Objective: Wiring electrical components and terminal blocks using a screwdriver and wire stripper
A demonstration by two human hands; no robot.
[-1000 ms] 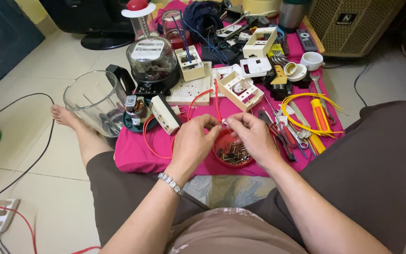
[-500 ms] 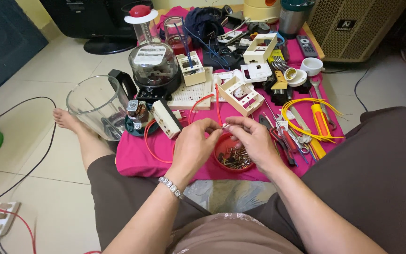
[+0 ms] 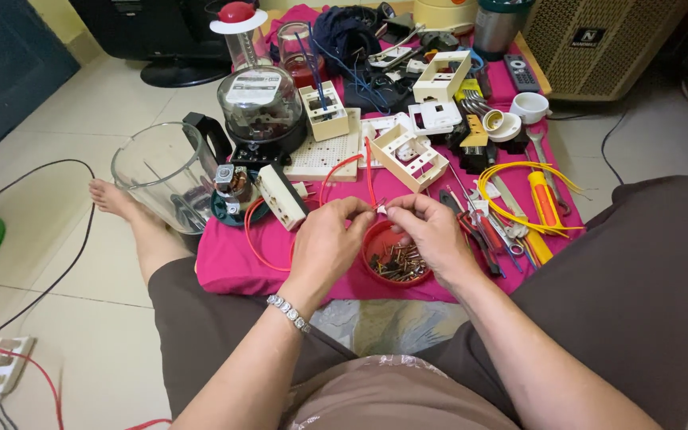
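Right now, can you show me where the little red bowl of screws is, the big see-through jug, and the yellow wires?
red bowl of screws (image 3: 374, 236): head view, on its red rim at the left.
see-through jug (image 3: 153, 171): head view, on its clear side wall.
yellow wires (image 3: 494, 178): head view, on the looped bundle's left curve.

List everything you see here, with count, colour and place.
Cloth: one, pink, on the floor.
Jug: one, clear, left of cloth.
Meter: one, glass dome, black base, back left.
Bowl: one, red, full of screws, under the hands.
Red wire: one, held at the fingers.
Yellow wire: one coil, right.
Screwdriver: one, orange, right.
Switch boxes: several, cream, centre.
Power strip: one, white, lower left.
Left hand: pinching red wire.
Right hand: pinching a small part.
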